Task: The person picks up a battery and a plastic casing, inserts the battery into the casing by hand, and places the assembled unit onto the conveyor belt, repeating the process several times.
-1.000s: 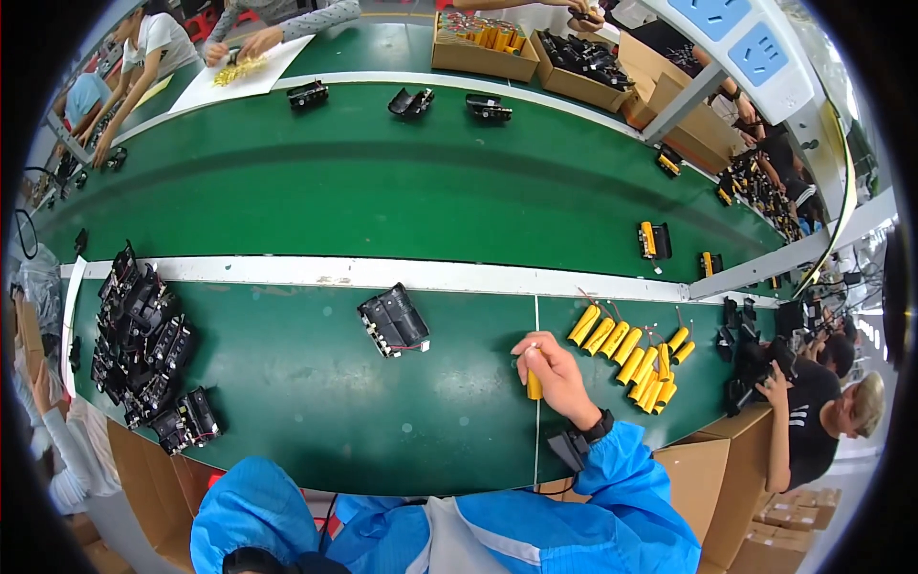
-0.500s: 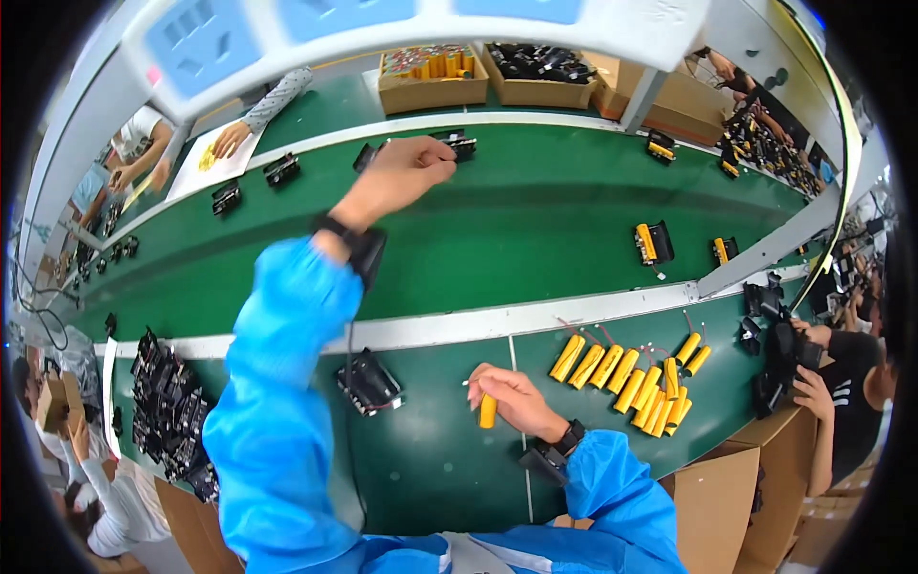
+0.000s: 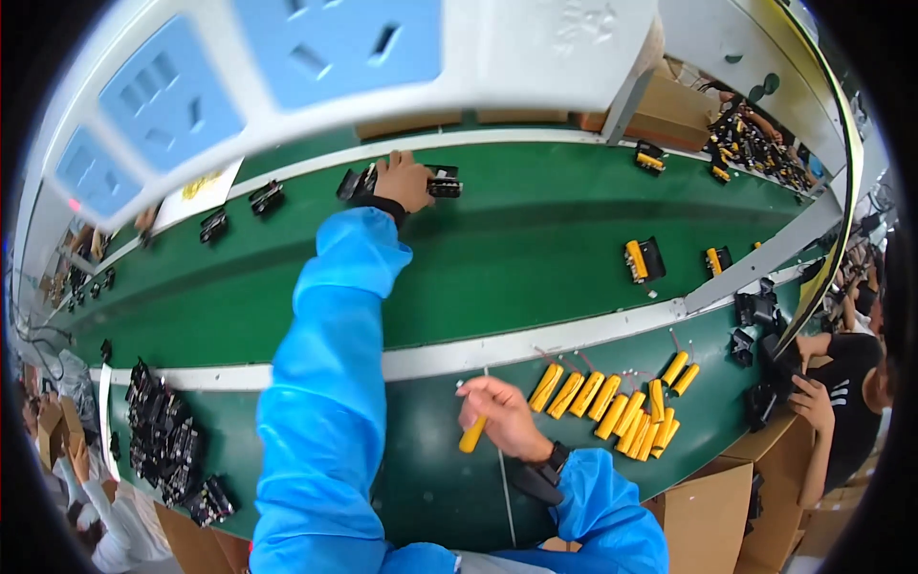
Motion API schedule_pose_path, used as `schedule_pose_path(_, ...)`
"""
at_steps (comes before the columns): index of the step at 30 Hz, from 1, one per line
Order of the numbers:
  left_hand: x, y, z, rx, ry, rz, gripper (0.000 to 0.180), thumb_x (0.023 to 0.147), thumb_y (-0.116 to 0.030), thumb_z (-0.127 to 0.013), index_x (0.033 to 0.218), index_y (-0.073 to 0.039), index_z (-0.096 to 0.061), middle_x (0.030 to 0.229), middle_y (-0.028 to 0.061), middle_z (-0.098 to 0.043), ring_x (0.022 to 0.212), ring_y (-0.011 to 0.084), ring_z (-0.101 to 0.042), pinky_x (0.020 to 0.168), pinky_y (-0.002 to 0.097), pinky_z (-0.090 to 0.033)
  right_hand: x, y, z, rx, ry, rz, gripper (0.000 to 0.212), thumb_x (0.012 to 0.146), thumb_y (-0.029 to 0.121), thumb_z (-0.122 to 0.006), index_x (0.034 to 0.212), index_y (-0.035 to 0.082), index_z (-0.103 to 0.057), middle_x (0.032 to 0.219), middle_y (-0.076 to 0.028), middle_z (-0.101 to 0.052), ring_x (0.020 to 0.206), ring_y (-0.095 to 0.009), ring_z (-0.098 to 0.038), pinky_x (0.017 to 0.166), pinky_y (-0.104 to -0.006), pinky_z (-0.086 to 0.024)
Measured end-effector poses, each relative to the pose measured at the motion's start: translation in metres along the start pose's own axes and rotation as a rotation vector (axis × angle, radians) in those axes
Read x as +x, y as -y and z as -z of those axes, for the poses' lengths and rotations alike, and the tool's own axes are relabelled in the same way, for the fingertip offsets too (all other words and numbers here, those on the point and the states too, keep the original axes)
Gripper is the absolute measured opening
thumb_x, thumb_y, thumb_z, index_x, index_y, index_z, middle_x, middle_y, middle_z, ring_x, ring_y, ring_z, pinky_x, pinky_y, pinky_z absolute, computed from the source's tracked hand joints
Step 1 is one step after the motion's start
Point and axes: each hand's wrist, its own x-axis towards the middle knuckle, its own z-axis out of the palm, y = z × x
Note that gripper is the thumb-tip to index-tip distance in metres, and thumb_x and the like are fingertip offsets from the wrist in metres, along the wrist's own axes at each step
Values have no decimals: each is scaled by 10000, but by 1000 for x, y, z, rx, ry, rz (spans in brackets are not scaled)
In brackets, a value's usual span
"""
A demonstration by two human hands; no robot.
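Note:
My left hand [image 3: 404, 182] reaches far over the green belt, its fingers stretched out between two black plastic housings. One black housing [image 3: 354, 182] lies against its left side, the other black housing [image 3: 446, 185] by its thumb. Whether the fingertips touch either is hard to see. Over the near table my right hand [image 3: 502, 416] is closed around a yellow cylindrical battery [image 3: 472, 436], whose lower end sticks out below the fingers. Several more yellow batteries [image 3: 602, 397] with thin wires lie in a loose group to the right of it.
A pile of black housings [image 3: 163, 435] covers the table's left part. Black housings with yellow batteries [image 3: 644, 260] sit on the belt at right. A white rail [image 3: 449, 356] separates table and belt. A white socket strip [image 3: 516, 57] hangs overhead. A co-worker [image 3: 846, 402] stands at right.
My left hand has gone from curled fingers above the belt to stretched fingers down between the housings. My right hand keeps the battery, now tilted. My left sleeve now covers where a black housing lay.

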Motion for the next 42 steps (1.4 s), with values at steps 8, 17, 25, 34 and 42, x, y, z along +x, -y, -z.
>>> schedule_pose_path(8, -240, -15, 119, -187, 319, -500, 402, 662, -248, -815, 1048, -192, -716, 1070, 134, -533, 1065, 336, -489, 860, 453, -416, 0, 13, -1, 54, -61, 24, 100, 976, 96, -538, 962, 9, -585, 668, -27, -504, 622, -144, -502, 631, -322, -450)
schedule_pose_path(17, -400, -15, 79, -434, 215, -379, 414, 770, -42, -672, 1171, -144, -668, 1281, 179, -506, 1241, 362, -469, 1018, 467, -424, -13, 15, -29, -142, -112, 0, 89, 975, 105, -536, 941, 32, -572, 634, -11, -454, 589, -136, -471, 595, -321, -449)
schedule_pose_path(25, -401, -11, 96, -514, 28, 127, 440, 848, -138, -621, 1264, -21, -539, 1172, 189, -542, 1080, 395, -553, 912, 455, -482, -47, 14, -47, -341, -110, -99, 88, 975, 93, -536, 952, 17, -574, 634, -8, -461, 558, -132, -486, 580, -313, -467)
schedule_pose_path(34, -421, -47, 59, -585, 86, 443, 569, 874, -222, -652, 1272, 118, -429, 1042, 231, -539, 926, 394, -564, 787, 442, -482, -43, -22, -97, -464, 42, -139, 91, 961, 79, -555, 987, -1, -589, 862, -73, -585, 730, -151, -581, 723, -303, -501)
schedule_pose_path(42, -420, -39, 55, -706, 102, 323, 638, 851, -116, -633, 1353, 153, -344, 1098, 274, -489, 977, 427, -501, 880, 467, -429, -6, -50, -105, -1325, 82, 317, 66, 885, 79, -637, 939, 66, -672, 1281, -106, -548, 1146, -262, -471, 985, -377, -386)
